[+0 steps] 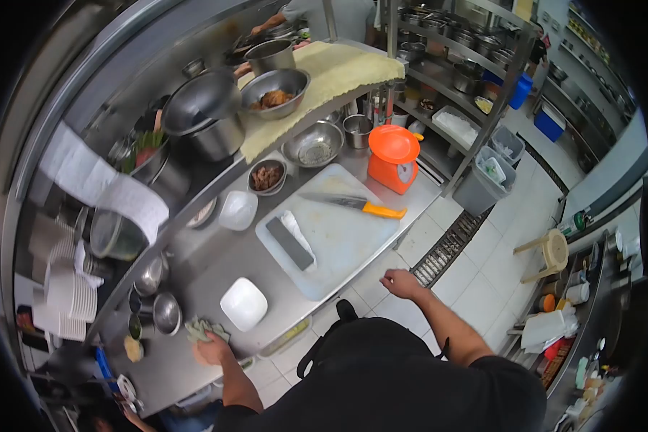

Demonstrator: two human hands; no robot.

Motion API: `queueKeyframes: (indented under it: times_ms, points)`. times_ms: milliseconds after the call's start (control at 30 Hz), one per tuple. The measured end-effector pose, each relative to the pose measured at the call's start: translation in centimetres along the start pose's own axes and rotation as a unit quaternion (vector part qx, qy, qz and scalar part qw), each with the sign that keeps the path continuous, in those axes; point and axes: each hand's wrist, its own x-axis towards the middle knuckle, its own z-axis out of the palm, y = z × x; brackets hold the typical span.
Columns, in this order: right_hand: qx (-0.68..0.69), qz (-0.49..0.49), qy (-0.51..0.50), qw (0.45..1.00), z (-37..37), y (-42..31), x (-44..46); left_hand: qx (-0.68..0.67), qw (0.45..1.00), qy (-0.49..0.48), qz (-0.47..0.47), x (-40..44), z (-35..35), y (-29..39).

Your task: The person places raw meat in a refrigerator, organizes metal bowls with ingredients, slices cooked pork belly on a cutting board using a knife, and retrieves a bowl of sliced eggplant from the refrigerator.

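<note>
At the far left stands a stack of white bowls (72, 299). To its right, small steel bowls (167, 313) sit on the steel counter (209, 263). Near them, at the left part of the counter, the left hand (212, 350) is on a cloth (207, 330); its fingers are bent around the cloth and gripping it, though the fingertips are partly hidden. The cloth is pale grey-green, crumpled into soft folds, and spreads out past the fingers on the far side. Just right of it is a white square bowl (243, 304), apart from the cloth.

Farther right lies a white cutting board (349, 252), bearing a dark grey block (291, 242) and, toward its far side, a knife (384, 210) with a yellow handle. The right hand (402, 284) hangs beyond the board's near edge, over the floor, fingers curled in loosely and holding nothing visible. An orange scale (394, 162) stands beyond the knife.
</note>
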Motion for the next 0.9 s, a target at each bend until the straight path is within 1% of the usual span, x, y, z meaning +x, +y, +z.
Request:
queueKeyframes:
  times_ms: [33, 100, 133, 167, 233, 300, 333, 367, 433, 500, 533, 567, 600, 633, 667, 700, 767, 867, 900]
  points:
    - [0.016, -0.042, 0.011, 0.999, -2.1, -2.0, 1.5, 0.001, 1.0, 0.01, -0.007, -0.3, 0.1, 0.3]
    - [0.022, -0.11, 0.047, 0.993, -5.1, -4.5, 5.2, 0.0, 0.998, 0.062, -0.004, -0.4, 1.5, -0.6]
    - [0.022, -0.117, 0.059, 0.991, -7.3, -6.4, 6.9, 0.0, 0.996, 0.088, -0.004, -0.3, 2.2, -0.4]
    - [0.022, -0.124, 0.069, 0.99, -9.8, -8.4, 8.5, -0.001, 0.999, 0.052, -0.015, -0.3, 1.6, 0.4]
    - [0.05, -0.197, 0.151, 0.967, -13.9, -11.0, 12.3, 0.002, 0.999, -0.023, -0.043, -0.7, -1.3, 2.0]
    - [0.04, -0.18, 0.179, 0.967, -18.3, -13.8, 16.0, 0.022, 0.997, -0.047, -0.061, -0.5, -1.5, 2.2]
    - [0.039, -0.187, 0.186, 0.964, -19.6, -14.0, 19.0, 0.032, 0.995, -0.056, -0.074, -0.4, -1.5, 2.3]
    - [0.038, -0.196, 0.194, 0.96, -21.0, -14.3, 22.3, -0.002, 0.996, -0.074, -0.056, 0.1, -1.2, 1.9]
    - [-0.039, -0.166, 0.188, 0.967, -24.4, -15.7, 28.1, -0.066, 0.991, -0.111, -0.022, 0.4, -1.4, 0.7]
    - [-0.212, -0.117, 0.156, 0.958, -26.8, -16.9, 34.2, -0.199, 0.975, -0.095, 0.013, -0.1, -0.2, -1.8]
    - [-0.214, -0.188, 0.233, 0.93, -26.1, -15.3, 39.1, -0.264, 0.96, -0.083, 0.03, -0.7, -0.5, -2.2]
    - [-0.223, -0.253, 0.311, 0.889, -25.3, -13.6, 44.0, -0.232, 0.971, -0.051, 0.015, -2.1, -1.3, -1.7]
    - [-0.245, -0.257, 0.334, 0.873, -25.6, -13.2, 46.6, -0.197, 0.98, -0.018, 0.001, -3.9, -2.5, -1.3]
    - [-0.264, -0.23, 0.307, 0.885, -26.1, -13.2, 47.4, -0.162, 0.987, 0.017, -0.013, -5.6, -3.7, -0.9]
    - [-0.283, -0.204, 0.287, 0.893, -26.7, -13.1, 48.2, -0.168, 0.985, -0.007, -0.023, -7.2, -4.8, -0.7]
    - [-0.29, -0.192, 0.273, 0.897, -27.1, -12.9, 49.1, -0.125, 0.99, 0.015, -0.064, -9.4, -5.2, 0.0]
    - [-0.302, -0.185, 0.259, 0.899, -27.8, -12.4, 50.5, -0.152, 0.976, -0.037, -0.15, -12.9, -5.9, 0.3]
    - [-0.306, -0.195, 0.26, 0.895, -28.3, -11.4, 52.0, -0.205, 0.965, -0.04, -0.159, -17.9, -6.2, -0.3]
    - [-0.308, -0.199, 0.263, 0.893, -28.2, -11.0, 52.2, -0.203, 0.962, -0.034, -0.18, -19.6, -6.8, 0.1]
